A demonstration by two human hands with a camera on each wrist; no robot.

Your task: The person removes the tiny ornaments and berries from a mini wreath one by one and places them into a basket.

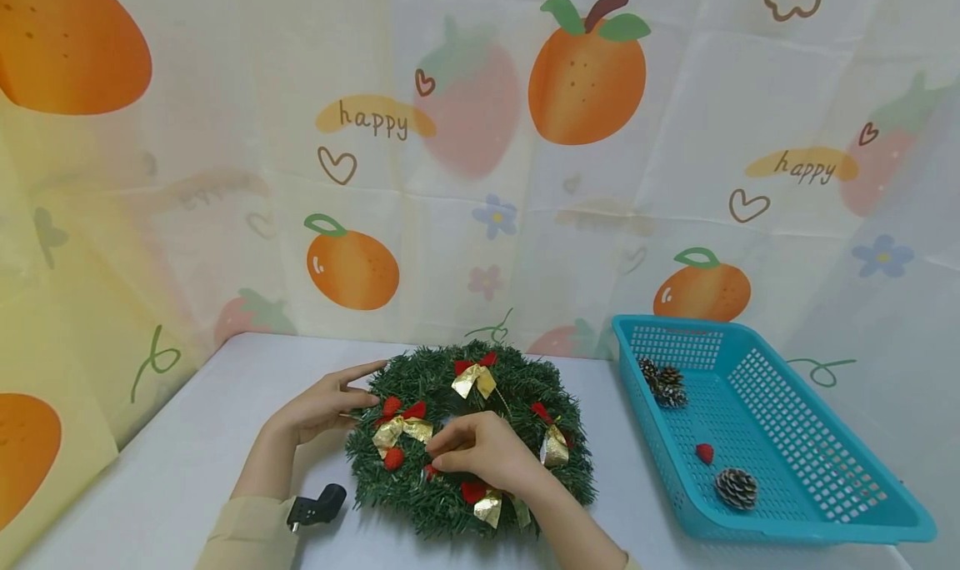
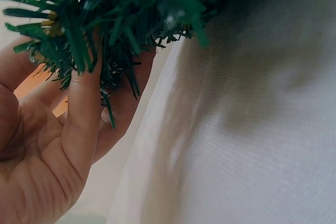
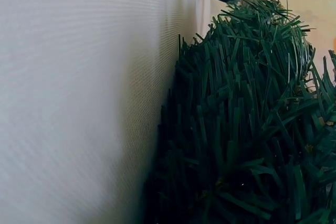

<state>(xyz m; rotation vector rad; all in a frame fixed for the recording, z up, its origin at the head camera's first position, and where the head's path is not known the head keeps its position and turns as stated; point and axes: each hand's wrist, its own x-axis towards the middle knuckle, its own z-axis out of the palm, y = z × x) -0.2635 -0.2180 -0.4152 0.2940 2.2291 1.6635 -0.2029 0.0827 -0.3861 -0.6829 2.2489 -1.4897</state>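
A green artificial wreath (image 1: 397, 503) lies on the white table, trimmed with gold-and-red bows (image 1: 474, 377) and red berries (image 1: 393, 458). My left hand (image 1: 326, 407) holds the wreath's left edge. In the left wrist view, the fingers (image 2: 84, 114) of that hand reach in among the green needles (image 2: 131, 9). Over the front left of the ring, my right hand (image 1: 483, 453) pinches a small red berry (image 1: 430, 472) with thumb and forefinger, partly hidden by the fingertips. The right wrist view shows only the wreath's needles (image 3: 247, 119) close up, not the hand.
A turquoise basket (image 1: 660, 462) stands on the right of the table, with pine cones (image 1: 737, 488) and one red berry (image 1: 704, 452) inside. A black device (image 1: 318, 506) is at the left wrist. Behind the table hangs a fruit-print curtain (image 1: 465, 220).
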